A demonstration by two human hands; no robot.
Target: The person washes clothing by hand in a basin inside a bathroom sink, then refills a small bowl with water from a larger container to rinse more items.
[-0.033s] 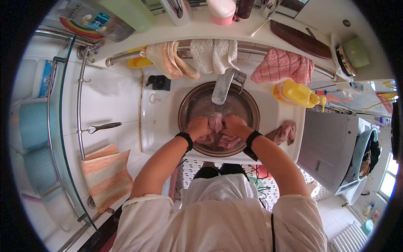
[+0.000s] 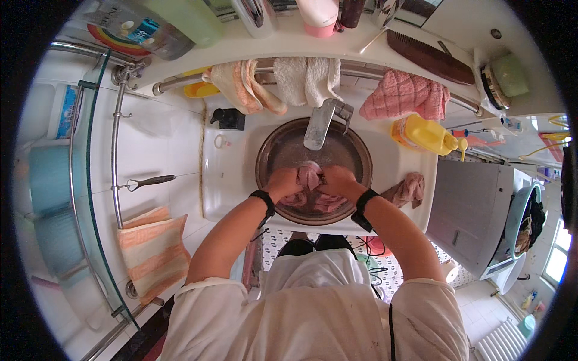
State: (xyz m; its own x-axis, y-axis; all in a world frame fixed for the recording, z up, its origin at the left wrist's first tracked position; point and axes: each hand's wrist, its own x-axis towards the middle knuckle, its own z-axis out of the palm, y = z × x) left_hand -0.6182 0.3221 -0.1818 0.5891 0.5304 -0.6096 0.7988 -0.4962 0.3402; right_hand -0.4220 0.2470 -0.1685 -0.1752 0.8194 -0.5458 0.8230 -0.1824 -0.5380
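A pinkish cloth (image 2: 310, 174) is bunched between my two hands over a round brown basin (image 2: 260, 157) of water. My left hand (image 2: 283, 183) is closed on its left side. On the other side my right hand (image 2: 339, 180) grips the same cloth, knuckles up. Lower folds of the wet fabric spread in the water below both hands. Fingertips are mostly hidden by the cloth and the backs of the hands. Above the basin's far side, a flat metal faucet (image 2: 319, 124) reaches over the water.
The basin sits in a white sink (image 2: 232, 195). A wet pinkish-brown cloth (image 2: 407, 190) lies at its right edge, below a yellow bottle (image 2: 426, 133). A black soap holder (image 2: 227, 118) stands at far left. Towels hang from a rail, including a pink one (image 2: 404, 96).
The bunched cloth between my hands has shifted slightly and looks rounder. Both hands stay almost in the same place.
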